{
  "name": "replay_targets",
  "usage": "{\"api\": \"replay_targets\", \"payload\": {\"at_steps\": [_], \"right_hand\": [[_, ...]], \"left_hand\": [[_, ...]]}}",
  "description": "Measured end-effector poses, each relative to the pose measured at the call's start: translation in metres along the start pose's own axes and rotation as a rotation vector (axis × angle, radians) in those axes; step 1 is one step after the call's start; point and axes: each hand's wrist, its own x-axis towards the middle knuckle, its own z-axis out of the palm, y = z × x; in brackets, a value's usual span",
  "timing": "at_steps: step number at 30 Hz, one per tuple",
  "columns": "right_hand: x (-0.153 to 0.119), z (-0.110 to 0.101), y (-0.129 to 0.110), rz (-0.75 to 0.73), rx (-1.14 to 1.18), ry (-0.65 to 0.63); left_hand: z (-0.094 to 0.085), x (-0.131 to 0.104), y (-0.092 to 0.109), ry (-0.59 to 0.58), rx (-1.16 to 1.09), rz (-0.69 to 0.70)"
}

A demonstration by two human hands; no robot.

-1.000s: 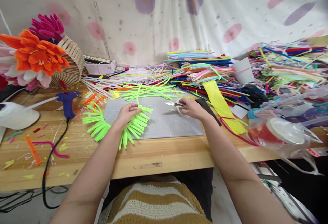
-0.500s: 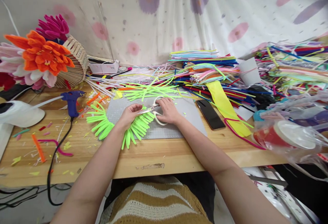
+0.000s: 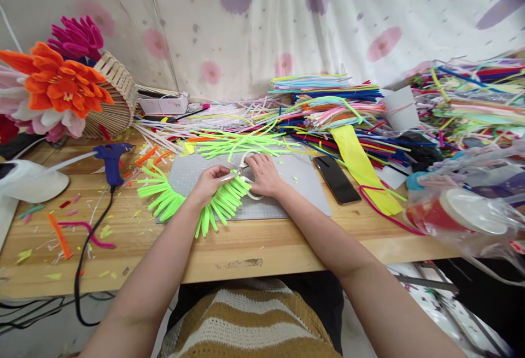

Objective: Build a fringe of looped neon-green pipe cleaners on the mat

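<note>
My left hand point(image 3: 208, 184) is closed on a fringe of neon-green pipe cleaners point(image 3: 221, 205), whose folded loops fan out in a curve toward the left. In my right hand point(image 3: 264, 175) is a pair of white-handled scissors point(image 3: 244, 164), with my fingers in the handle loops. The scissor blades point left and lie over the green strands beside my left fingertips. Just where the blades meet the strands is too small to make out. Both hands are above a grey cutting mat point(image 3: 295, 183). Loose green pipe cleaners point(image 3: 233, 145) lie behind my hands.
A blue glue gun point(image 3: 112, 162) stands at left, its black cord hanging over the table edge. A phone point(image 3: 337, 179), a yellow strip point(image 3: 365, 169) and a bagged red cup point(image 3: 435, 213) lie to the right. Stacked pipe cleaners point(image 3: 328, 101) line the back. Pipe-cleaner flowers point(image 3: 65, 87) stand far left.
The scissors have closed further over the green strands, their handle loops nearer each other. My right hand has shifted slightly left, and the view has tilted a little.
</note>
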Motion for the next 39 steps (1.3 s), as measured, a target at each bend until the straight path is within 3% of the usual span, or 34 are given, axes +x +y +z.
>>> {"api": "replay_targets", "payload": {"at_steps": [10, 16, 28, 34, 39], "right_hand": [[0.000, -0.005, -0.004, 0.032, -0.042, -0.066], [-0.002, -0.004, -0.002, 0.010, -0.053, -0.044], [-0.005, 0.002, 0.002, 0.020, -0.045, 0.016], [-0.005, 0.000, 0.005, 0.092, -0.038, 0.011], [-0.012, -0.024, 0.028, 0.261, -0.045, 0.089]], "left_hand": [[-0.004, 0.001, -0.001, 0.025, 0.142, 0.080], [-0.006, 0.004, -0.006, 0.008, 0.217, 0.158], [-0.003, 0.003, -0.006, -0.007, 0.156, 0.121], [-0.002, 0.002, -0.003, -0.065, 0.049, 0.049], [-0.004, 0.001, 0.002, -0.022, 0.056, 0.075]]}}
